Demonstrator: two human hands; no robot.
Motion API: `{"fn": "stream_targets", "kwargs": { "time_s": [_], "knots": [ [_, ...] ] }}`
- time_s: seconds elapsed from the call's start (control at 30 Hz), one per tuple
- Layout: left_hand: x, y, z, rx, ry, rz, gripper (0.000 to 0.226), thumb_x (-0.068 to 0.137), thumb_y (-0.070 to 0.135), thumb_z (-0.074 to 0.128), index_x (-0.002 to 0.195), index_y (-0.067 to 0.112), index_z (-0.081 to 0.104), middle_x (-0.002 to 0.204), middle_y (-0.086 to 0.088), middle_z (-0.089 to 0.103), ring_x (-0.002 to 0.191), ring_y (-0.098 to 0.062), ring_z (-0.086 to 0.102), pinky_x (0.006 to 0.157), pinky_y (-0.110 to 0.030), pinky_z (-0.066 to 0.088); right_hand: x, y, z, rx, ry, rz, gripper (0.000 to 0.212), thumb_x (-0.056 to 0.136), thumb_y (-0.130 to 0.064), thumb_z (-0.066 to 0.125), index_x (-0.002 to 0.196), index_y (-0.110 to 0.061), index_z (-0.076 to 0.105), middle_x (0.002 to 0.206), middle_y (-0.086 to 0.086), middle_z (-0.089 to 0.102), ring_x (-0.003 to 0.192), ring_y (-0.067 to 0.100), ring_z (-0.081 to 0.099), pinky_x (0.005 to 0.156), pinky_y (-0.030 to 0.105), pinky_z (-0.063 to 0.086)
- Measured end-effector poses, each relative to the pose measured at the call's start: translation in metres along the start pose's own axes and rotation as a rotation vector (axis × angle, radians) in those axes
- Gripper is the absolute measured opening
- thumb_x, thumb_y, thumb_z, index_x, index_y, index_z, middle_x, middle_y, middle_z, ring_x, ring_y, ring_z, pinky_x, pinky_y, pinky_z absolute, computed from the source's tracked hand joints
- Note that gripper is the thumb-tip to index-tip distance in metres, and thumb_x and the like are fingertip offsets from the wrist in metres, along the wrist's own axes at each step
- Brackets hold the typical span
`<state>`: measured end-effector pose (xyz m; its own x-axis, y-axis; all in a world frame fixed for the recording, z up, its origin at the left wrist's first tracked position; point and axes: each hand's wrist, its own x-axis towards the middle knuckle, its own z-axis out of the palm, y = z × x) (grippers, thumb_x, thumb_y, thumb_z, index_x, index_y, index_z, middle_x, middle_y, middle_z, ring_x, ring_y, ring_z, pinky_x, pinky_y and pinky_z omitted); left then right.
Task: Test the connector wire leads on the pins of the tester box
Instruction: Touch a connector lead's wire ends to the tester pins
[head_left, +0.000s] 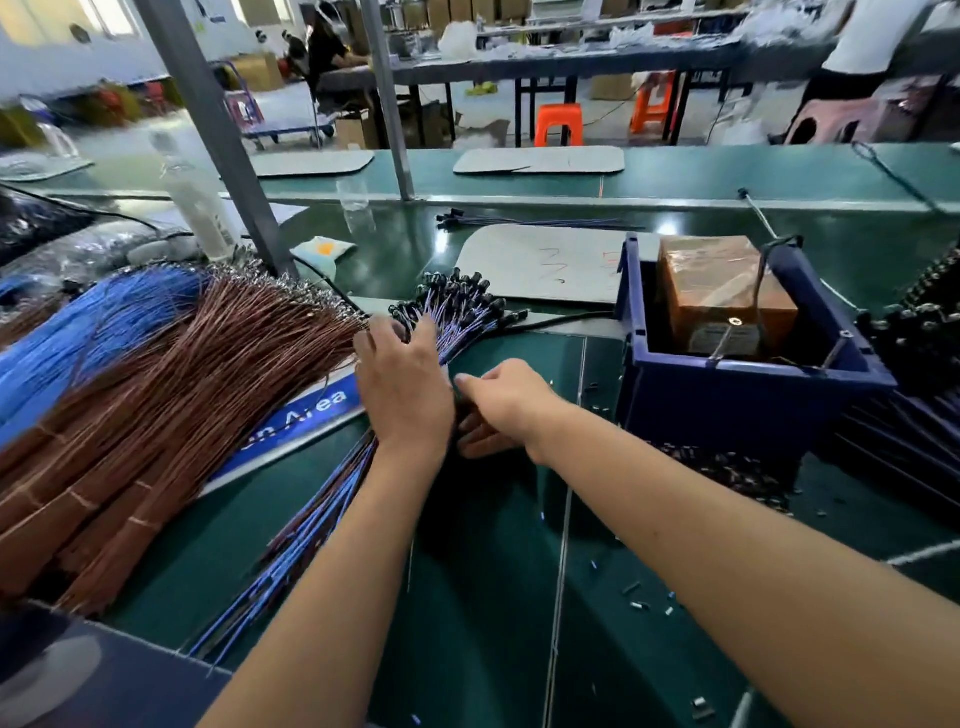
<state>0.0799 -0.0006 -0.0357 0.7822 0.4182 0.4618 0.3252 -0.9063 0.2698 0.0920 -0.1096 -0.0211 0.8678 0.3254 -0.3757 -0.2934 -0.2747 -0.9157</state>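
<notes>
A bundle of blue-and-black connector wire leads (457, 312) lies across the green bench, its black connector heads fanned out at the far end. My left hand (402, 384) lies on top of the bundle with its fingers curved over the wires near the connector heads. My right hand (501, 410) reaches in from the right, fingers curled at the bundle just beside my left hand; its fingertips are hidden behind the left hand. The tester box (724, 296), brown and wrapped in tape, sits inside a dark blue bin (748, 395) to the right.
A big heap of brown wires (171, 395) and blue wires (78, 332) fills the left side. More black leads (914, 332) lie right of the bin. A white board (540, 262), a plastic bottle (200, 208) and a grey post (218, 140) stand behind. Small cut bits litter the mat.
</notes>
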Motion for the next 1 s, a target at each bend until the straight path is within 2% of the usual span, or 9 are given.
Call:
{"fn": "stream_targets", "kwargs": {
  "time_s": [0.17, 0.23, 0.3, 0.33, 0.43, 0.53, 0.63, 0.77, 1.0],
  "knots": [
    [-0.003, 0.008, 0.000, -0.037, 0.017, -0.027, 0.018, 0.086, 0.033, 0.077, 0.097, 0.019, 0.073, 0.117, -0.007, 0.051, 0.114, -0.030, 0.043, 0.093, -0.037, 0.040, 0.006, 0.013, -0.004, 0.109, 0.059, -0.020, 0.039, 0.107, -0.033, 0.055, 0.087, -0.001, 0.066, 0.068, 0.018, 0.068, 0.047, 0.027, 0.068, 0.051, 0.037, 0.062],
    [-0.007, 0.014, -0.001, -0.056, 0.050, -0.002, 0.016, 0.087, 0.034, 0.075, 0.094, 0.019, 0.075, 0.114, -0.007, 0.054, 0.113, -0.030, 0.043, 0.095, -0.034, 0.036, 0.008, 0.017, -0.004, -0.018, 0.155, -0.083, 0.047, 0.104, -0.043, 0.055, 0.077, -0.009, 0.071, 0.070, 0.012, 0.073, 0.066, 0.031, 0.073, 0.073, 0.045, 0.064],
    [-0.010, 0.022, -0.004, -0.095, 0.027, -0.025, 0.016, 0.091, 0.033, 0.070, 0.096, 0.018, 0.074, 0.114, -0.008, 0.057, 0.113, -0.031, 0.045, 0.097, -0.033, 0.032, 0.006, 0.017, -0.003, -0.102, 0.217, -0.140, 0.053, 0.105, -0.050, 0.048, 0.086, -0.011, 0.077, 0.091, 0.011, 0.078, 0.093, 0.032, 0.073, 0.091, 0.044, 0.058],
    [-0.010, 0.025, -0.006, -0.144, 0.011, -0.062, 0.017, 0.092, 0.032, 0.068, 0.097, 0.017, 0.073, 0.113, -0.009, 0.059, 0.113, -0.031, 0.047, 0.098, -0.033, 0.031, 0.004, 0.016, -0.002, -0.052, 0.211, -0.158, 0.054, 0.107, -0.052, 0.043, 0.092, -0.014, 0.078, 0.098, 0.009, 0.078, 0.097, 0.030, 0.072, 0.092, 0.042, 0.057],
    [-0.007, 0.035, -0.015, -0.420, 0.009, -0.227, 0.015, 0.096, 0.029, 0.064, 0.095, 0.014, 0.067, 0.105, -0.011, 0.067, 0.107, -0.034, 0.056, 0.098, -0.040, 0.038, -0.010, 0.011, -0.002, 0.279, 0.083, -0.144, 0.059, 0.110, -0.055, 0.035, 0.101, -0.016, 0.078, 0.092, 0.005, 0.077, 0.081, 0.021, 0.072, 0.072, 0.035, 0.060],
    [-0.001, 0.043, -0.026, -0.594, 0.022, -0.314, 0.014, 0.096, 0.028, 0.064, 0.088, 0.017, 0.062, 0.088, -0.003, 0.065, 0.093, -0.029, 0.061, 0.082, -0.035, 0.043, -0.019, 0.011, -0.002, 0.434, -0.032, -0.162, 0.059, 0.109, -0.058, 0.035, 0.103, -0.017, 0.076, 0.091, 0.008, 0.078, 0.076, 0.018, 0.073, 0.071, 0.041, 0.063],
    [0.002, 0.045, -0.034, -0.478, -0.008, -0.255, 0.011, 0.089, 0.028, 0.069, 0.082, 0.023, 0.063, 0.082, 0.001, 0.063, 0.085, -0.025, 0.058, 0.077, -0.033, 0.042, -0.023, 0.010, -0.003, 0.438, -0.051, -0.127, 0.058, 0.109, -0.058, 0.036, 0.096, -0.015, 0.072, 0.080, 0.007, 0.073, 0.062, 0.016, 0.069, 0.061, 0.036, 0.061],
    [-0.004, 0.038, -0.031, -0.338, -0.063, -0.176, 0.011, 0.086, 0.031, 0.076, 0.088, 0.021, 0.079, 0.090, -0.005, 0.076, 0.093, -0.030, 0.069, 0.081, -0.034, 0.053, -0.022, 0.012, -0.007, 0.470, -0.032, -0.032, 0.053, 0.112, -0.047, 0.035, 0.094, -0.006, 0.063, 0.061, 0.007, 0.068, 0.047, 0.017, 0.065, 0.048, 0.029, 0.057],
    [-0.024, 0.025, -0.019, -0.360, -0.047, -0.091, 0.010, 0.087, 0.028, 0.075, 0.089, 0.020, 0.080, 0.088, -0.005, 0.076, 0.090, -0.030, 0.069, 0.080, -0.035, 0.051, -0.015, 0.009, -0.010, 0.489, 0.040, 0.021, 0.044, 0.111, -0.040, 0.042, 0.091, -0.007, 0.064, 0.056, 0.005, 0.065, 0.041, 0.015, 0.061, 0.044, 0.025, 0.052]
  ]
}}
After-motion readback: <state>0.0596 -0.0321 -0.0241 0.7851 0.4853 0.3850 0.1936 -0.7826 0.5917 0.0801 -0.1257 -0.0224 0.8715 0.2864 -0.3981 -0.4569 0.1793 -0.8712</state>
